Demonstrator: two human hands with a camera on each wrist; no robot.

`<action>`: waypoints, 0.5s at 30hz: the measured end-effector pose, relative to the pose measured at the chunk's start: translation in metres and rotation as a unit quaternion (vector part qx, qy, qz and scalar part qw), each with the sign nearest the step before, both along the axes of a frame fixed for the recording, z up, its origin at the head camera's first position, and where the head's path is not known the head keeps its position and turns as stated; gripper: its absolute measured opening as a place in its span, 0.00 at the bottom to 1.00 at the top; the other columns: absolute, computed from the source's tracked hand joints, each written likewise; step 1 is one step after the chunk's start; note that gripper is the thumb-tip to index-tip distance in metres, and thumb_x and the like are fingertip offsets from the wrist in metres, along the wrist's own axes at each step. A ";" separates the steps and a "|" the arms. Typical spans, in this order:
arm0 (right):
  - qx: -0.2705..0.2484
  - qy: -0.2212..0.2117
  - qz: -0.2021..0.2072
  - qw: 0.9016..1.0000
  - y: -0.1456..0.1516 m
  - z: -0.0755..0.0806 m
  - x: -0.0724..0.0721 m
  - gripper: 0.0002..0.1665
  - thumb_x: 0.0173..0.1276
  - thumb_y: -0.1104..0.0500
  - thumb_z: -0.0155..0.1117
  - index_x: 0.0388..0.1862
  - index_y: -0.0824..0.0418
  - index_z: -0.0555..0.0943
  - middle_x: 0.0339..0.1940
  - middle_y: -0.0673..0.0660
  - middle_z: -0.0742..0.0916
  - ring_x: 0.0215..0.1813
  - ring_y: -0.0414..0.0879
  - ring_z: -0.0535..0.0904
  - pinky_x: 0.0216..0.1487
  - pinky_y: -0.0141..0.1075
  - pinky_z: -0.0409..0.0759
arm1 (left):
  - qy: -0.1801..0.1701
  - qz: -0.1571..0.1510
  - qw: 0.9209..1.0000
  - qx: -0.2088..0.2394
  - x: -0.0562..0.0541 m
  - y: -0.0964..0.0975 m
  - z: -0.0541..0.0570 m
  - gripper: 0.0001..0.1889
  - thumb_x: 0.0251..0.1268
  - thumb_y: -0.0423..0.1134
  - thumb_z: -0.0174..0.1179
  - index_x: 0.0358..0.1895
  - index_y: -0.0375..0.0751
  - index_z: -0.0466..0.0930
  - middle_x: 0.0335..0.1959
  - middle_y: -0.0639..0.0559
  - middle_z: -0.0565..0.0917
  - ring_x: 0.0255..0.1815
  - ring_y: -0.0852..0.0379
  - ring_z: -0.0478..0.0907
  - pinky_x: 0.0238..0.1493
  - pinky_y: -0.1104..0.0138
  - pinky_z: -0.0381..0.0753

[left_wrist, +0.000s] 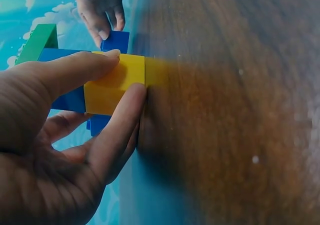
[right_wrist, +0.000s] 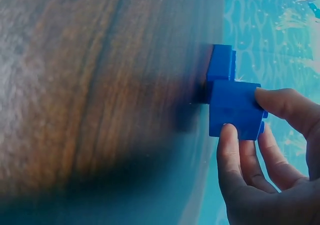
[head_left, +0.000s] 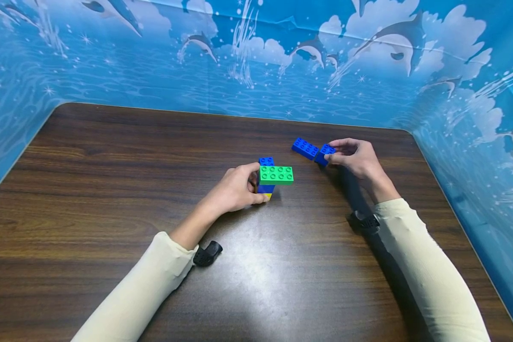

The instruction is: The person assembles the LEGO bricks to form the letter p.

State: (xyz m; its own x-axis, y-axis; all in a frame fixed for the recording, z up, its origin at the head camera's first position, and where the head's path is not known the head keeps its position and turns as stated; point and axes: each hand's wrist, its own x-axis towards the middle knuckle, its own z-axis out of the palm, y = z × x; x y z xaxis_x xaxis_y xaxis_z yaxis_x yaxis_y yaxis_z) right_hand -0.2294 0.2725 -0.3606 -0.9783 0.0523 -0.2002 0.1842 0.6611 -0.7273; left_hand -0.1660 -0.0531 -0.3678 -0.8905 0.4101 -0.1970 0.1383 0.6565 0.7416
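In the head view my left hand (head_left: 239,188) grips a small stack of toy building bricks near the middle of the table. A yellow brick (left_wrist: 132,67) forms its base, with a blue brick (left_wrist: 70,99) above it. Across the top lies a green brick (head_left: 276,175), jutting out to the right. Blue studs (head_left: 266,161) show just behind the green one. To the right, my right hand (head_left: 359,159) pinches a blue brick (right_wrist: 235,110) between thumb and fingers. A second blue brick (head_left: 305,148) lies beside it on the left; whether the two touch, I cannot tell.
The dark wood-grain table (head_left: 111,190) has its far edge just beyond the blue bricks. A blue curtain (head_left: 239,61) printed with dolphins hangs behind it and along the sides. Each wrist wears a black device (head_left: 207,253).
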 end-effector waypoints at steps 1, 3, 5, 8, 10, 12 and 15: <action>0.003 0.003 0.002 1.000 0.000 0.001 0.001 0.28 0.73 0.51 0.77 0.67 0.62 0.84 0.54 0.60 0.91 0.50 0.43 0.83 0.54 0.31 0.81 | -0.002 -0.001 1.000 -0.004 0.000 0.000 0.000 0.28 0.63 0.38 0.78 0.64 0.40 0.78 0.48 0.44 0.87 0.45 0.51 0.84 0.49 0.60 0.85; -0.001 0.006 0.000 1.000 0.000 0.004 0.002 0.28 0.73 0.50 0.76 0.67 0.61 0.84 0.52 0.58 0.91 0.50 0.42 0.83 0.53 0.29 0.81 | -0.007 -0.003 1.000 -0.010 0.000 0.000 0.001 0.29 0.63 0.39 0.79 0.65 0.40 0.77 0.50 0.44 0.86 0.47 0.50 0.84 0.52 0.59 0.85; -0.018 0.007 -0.004 1.000 0.000 0.006 0.004 0.28 0.73 0.51 0.76 0.67 0.61 0.84 0.49 0.55 0.91 0.49 0.42 0.83 0.51 0.28 0.83 | -0.015 -0.006 1.000 -0.013 0.000 -0.001 0.003 0.31 0.63 0.40 0.79 0.67 0.39 0.76 0.54 0.43 0.86 0.50 0.49 0.84 0.54 0.58 0.86; -0.050 0.012 -0.011 0.999 -0.003 0.012 0.008 0.27 0.73 0.53 0.77 0.66 0.62 0.83 0.43 0.47 0.89 0.47 0.41 0.83 0.50 0.29 0.87 | -0.020 -0.012 1.000 -0.011 -0.001 -0.004 0.007 0.33 0.63 0.41 0.80 0.68 0.39 0.75 0.57 0.42 0.86 0.52 0.48 0.85 0.57 0.57 0.87; -0.068 0.020 -0.010 0.997 -0.005 0.015 0.010 0.26 0.73 0.55 0.77 0.65 0.62 0.83 0.39 0.44 0.88 0.46 0.41 0.83 0.50 0.30 0.88 | -0.020 -0.014 1.000 -0.003 -0.002 -0.006 0.010 0.34 0.62 0.42 0.80 0.68 0.39 0.75 0.59 0.41 0.86 0.51 0.47 0.86 0.57 0.56 0.87; -0.074 0.029 -0.004 0.997 -0.006 0.018 0.012 0.25 0.73 0.56 0.77 0.65 0.63 0.84 0.38 0.42 0.87 0.44 0.40 0.83 0.49 0.30 0.87 | -0.015 -0.016 1.000 0.006 -0.002 -0.010 0.014 0.33 0.62 0.43 0.81 0.68 0.40 0.76 0.59 0.42 0.86 0.51 0.47 0.87 0.56 0.56 0.87; -0.073 0.040 0.008 0.996 -0.009 0.023 0.016 0.25 0.73 0.55 0.77 0.64 0.63 0.84 0.37 0.41 0.87 0.43 0.39 0.83 0.47 0.29 0.86 | -0.005 -0.023 0.999 0.028 -0.003 -0.015 0.020 0.33 0.62 0.43 0.81 0.68 0.41 0.77 0.59 0.42 0.85 0.50 0.47 0.88 0.56 0.55 0.88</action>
